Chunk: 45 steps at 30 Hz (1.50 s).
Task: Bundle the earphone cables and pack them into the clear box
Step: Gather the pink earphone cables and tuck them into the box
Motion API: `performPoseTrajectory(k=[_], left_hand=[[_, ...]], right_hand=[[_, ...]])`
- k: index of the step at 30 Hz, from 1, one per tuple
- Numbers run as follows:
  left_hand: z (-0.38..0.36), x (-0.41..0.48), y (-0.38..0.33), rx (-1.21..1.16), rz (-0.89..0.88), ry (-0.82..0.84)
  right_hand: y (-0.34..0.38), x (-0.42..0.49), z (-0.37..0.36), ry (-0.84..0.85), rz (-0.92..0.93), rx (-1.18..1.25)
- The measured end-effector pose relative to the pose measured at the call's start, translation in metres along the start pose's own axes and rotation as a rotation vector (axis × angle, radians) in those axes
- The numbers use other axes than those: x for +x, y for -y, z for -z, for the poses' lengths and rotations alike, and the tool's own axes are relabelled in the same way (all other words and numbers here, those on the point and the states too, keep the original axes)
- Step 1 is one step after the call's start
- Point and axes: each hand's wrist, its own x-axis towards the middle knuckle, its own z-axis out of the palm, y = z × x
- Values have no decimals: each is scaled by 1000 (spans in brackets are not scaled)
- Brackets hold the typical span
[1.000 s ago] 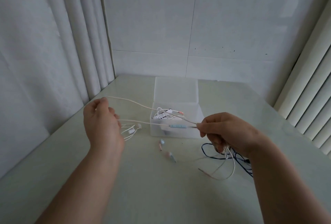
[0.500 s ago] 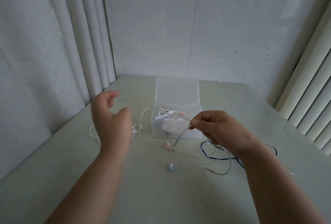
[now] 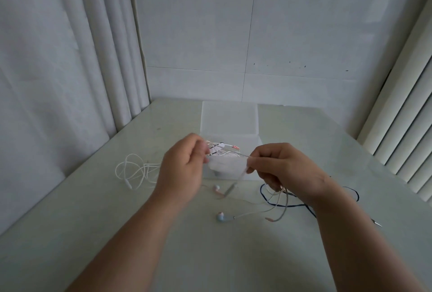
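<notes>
**Q:** What is happening here, and how many hands are taking part?

**A:** Two bare hands are working above a pale table point(image 3: 210, 256), seen from the person's own head. The right hand point(image 3: 285, 167) is pinching a thin pastel cable point(image 3: 243, 155) between thumb and forefinger. Its lower fingers are curling round several loops of the same cable, which are hanging under the palm.

**Q:** And the other hand?

**A:** The left hand point(image 3: 184, 165) is hovering just beside the right, with its fingers bent and the thumb near the fingertips. It is blurred, so I cannot tell whether it is gripping anything.

**Q:** Where is the box?

**A:** One clear box point(image 3: 228, 167) is sitting at the middle of the table, right behind the hands. Its lid point(image 3: 230, 118) is lying open toward the wall. Coiled cables point(image 3: 219, 149), white with pink tips, are lying inside; their number is not clear.

**Q:** How many earphone sets are lying outside the box?

**A:** Three. The pastel one is trailing down from the right hand. Its one inline remote point(image 3: 230, 190) is dangling toward the table, and its two buds are resting there: one pink earbud point(image 3: 216, 189) and one blue earbud point(image 3: 221, 217). One pink plug point(image 3: 268, 219) is lying near the blue one. One loose white cable point(image 3: 133, 170) is sprawling on the table left of the left hand. One dark blue cable point(image 3: 292, 205) is looping on the table under the right wrist.
</notes>
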Motion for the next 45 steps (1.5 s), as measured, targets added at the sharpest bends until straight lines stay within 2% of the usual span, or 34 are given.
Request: performPoseTrajectory(k=[3, 5, 11, 16, 21, 24, 26, 28, 31, 34, 39, 45], left_hand=[[8, 3, 2, 47, 79, -138], [11, 5, 4, 88, 104, -132], [8, -3, -3, 173, 102, 170], [2, -8, -7, 147, -56, 234], [-5, -12, -12, 253, 29, 448], [-7, -11, -12, -29, 129, 487], [-2, -7, -11, -207, 165, 391], [3, -2, -7, -294, 200, 217], [7, 6, 1, -286, 180, -20], [15, 10, 5, -254, 177, -201], [20, 11, 6, -152, 156, -352], [29, 15, 11, -142, 199, -563]], right_hand=[[1, -2, 7, -48, -3, 52], [1, -2, 9, -70, -17, 71], [1, 2, -4, -91, -37, -43], [3, 4, -13, -98, -16, -202], [1, 6, -17, -127, 3, -196], [2, 6, -13, -157, -25, -64], [2, 4, -6, -179, -37, -35], [2, 2, -1, -190, -29, -45], [1, 2, 7, -167, -14, -59], [1, 0, 12, -73, -1, 12], [-4, -4, 18, 164, -83, 236], [-11, -2, 22, 231, -153, 317]])
